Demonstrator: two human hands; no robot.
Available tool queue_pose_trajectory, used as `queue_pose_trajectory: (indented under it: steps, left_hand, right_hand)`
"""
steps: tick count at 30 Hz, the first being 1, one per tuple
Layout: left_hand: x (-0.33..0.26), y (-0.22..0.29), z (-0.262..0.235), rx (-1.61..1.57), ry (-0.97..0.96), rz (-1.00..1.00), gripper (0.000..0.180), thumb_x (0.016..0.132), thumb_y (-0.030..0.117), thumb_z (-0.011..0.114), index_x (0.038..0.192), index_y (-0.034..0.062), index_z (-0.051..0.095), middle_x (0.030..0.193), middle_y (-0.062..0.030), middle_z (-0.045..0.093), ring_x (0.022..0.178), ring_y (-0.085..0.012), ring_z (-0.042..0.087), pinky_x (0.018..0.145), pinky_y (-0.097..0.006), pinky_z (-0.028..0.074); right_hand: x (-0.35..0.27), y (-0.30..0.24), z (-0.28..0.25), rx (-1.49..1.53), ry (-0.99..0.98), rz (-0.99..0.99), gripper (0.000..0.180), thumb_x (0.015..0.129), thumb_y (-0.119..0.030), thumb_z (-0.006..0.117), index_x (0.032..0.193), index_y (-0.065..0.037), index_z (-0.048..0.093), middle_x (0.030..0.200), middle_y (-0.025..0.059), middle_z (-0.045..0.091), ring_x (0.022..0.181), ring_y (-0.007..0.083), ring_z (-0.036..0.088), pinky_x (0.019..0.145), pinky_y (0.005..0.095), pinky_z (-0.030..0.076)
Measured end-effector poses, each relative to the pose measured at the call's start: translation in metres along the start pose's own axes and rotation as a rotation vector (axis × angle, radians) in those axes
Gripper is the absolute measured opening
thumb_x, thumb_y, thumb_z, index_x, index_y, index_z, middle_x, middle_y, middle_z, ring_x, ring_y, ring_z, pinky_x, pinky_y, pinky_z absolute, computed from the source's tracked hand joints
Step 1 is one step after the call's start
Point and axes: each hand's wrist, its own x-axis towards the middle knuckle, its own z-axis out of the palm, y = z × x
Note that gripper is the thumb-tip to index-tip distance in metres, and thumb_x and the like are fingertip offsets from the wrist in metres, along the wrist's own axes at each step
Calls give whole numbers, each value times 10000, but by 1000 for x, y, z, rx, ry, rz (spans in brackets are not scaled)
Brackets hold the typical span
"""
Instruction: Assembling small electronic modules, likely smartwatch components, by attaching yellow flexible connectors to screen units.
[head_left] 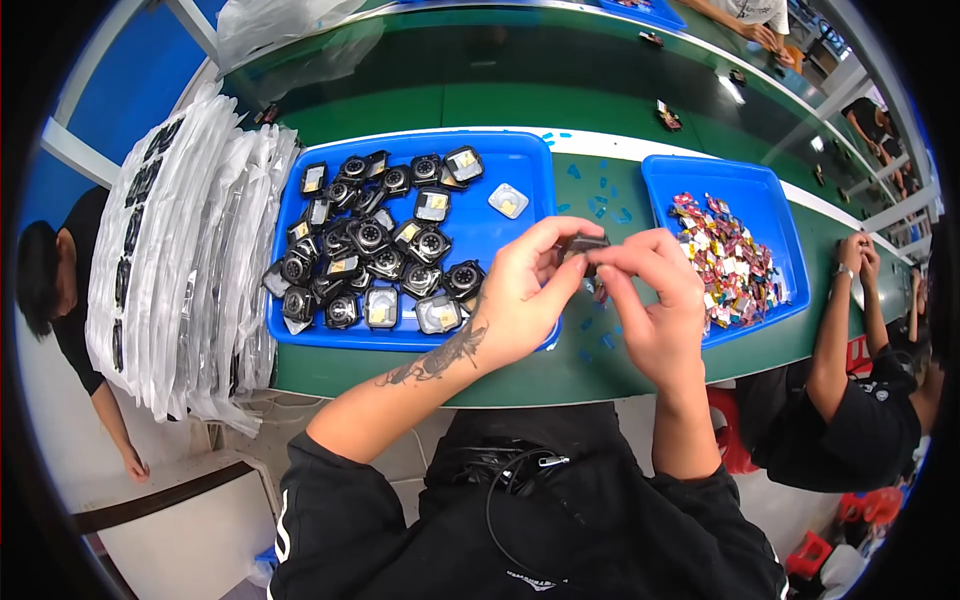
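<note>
My left hand [527, 290] is closed around a dark smartwatch case [584, 244], held above the green bench between the two trays. The thumb and fingers of my right hand [662, 300] pinch together at the case's right edge. Just below those fingertips a small reddish part [600, 291] shows, partly covered; whether it is joined to the case I cannot tell. To the left, a blue tray [400, 143] holds several black smartwatch cases [368, 236], some with round sensor backs up. On the right, another blue tray [660, 176] carries a heap of small red, white and yellow parts [733, 258].
Stacked clear plastic trays [190, 250] stand left of the bench. Small blue film scraps [600, 205] lie between the blue trays. Beyond a white strip runs a green conveyor [560, 85] with scattered small parts. A co-worker's hands [855, 255] are at the right; another person [75, 270] is far left.
</note>
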Motion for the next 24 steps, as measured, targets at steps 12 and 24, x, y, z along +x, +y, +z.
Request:
queue_pose_trajectory:
  steps: [12, 24]
  left_hand:
    - [0, 19, -7, 293, -102, 115, 597, 779, -30, 742, 1322, -25, 495, 1168, -98, 581, 1052, -176, 598, 918, -302, 497]
    - [6, 8, -6, -22, 16, -13, 297, 971, 80, 544, 1227, -68, 576, 1112, -142, 661, 1008, -195, 657, 898, -333, 545]
  right_hand:
    - [-20, 16, 6, 831, 4, 399, 117, 912, -7, 621, 1001, 50, 670, 957, 94, 666, 906, 134, 638, 768, 265, 533]
    - [-27, 9, -1, 640, 18, 361, 134, 889, 16, 626, 1014, 29, 673, 933, 71, 658, 854, 128, 617, 745, 230, 498]
